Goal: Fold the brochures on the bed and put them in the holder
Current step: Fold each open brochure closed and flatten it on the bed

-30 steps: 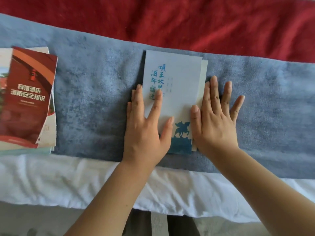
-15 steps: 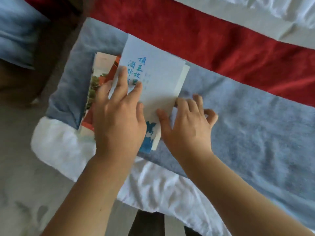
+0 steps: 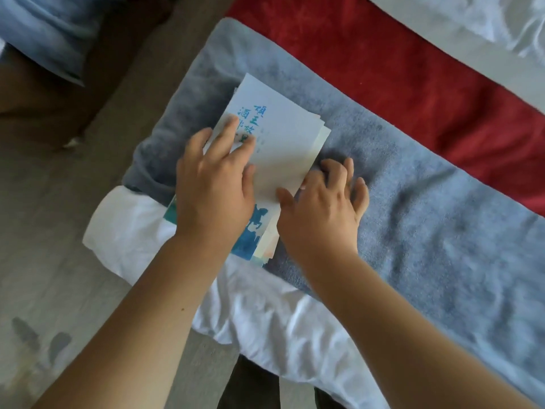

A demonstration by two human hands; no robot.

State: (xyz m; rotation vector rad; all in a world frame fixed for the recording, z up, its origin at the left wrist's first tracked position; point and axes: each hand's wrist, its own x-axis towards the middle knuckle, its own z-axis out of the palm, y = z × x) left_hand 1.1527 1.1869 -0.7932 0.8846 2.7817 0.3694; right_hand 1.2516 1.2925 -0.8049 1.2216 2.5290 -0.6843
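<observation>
The top brochure (image 3: 283, 143), white with blue characters and a blue horseman, looks already folded; it lies on a pile (image 3: 267, 249) of other brochures at the corner of the bed (image 3: 265, 314), on the grey-blue blanket (image 3: 427, 231). The step in hand seems to be squaring and gathering that pile: the left grip (image 3: 212, 184) lies flat on top with straight fingers, pressing and grasping nothing, while the right grip (image 3: 321, 208) pinches the pile's right edge, thumb on top and fingers curled against the side. Next, I judge, the right fingers must get under the pile so it lifts as one block without the layers fanning, then goes to the holder, which is not in view. Counted: two grips, one top brochure, a few more paper edges peeping out below it though their exact number cannot be told, one blanket, one red band (image 3: 383, 69) beyond it
</observation>
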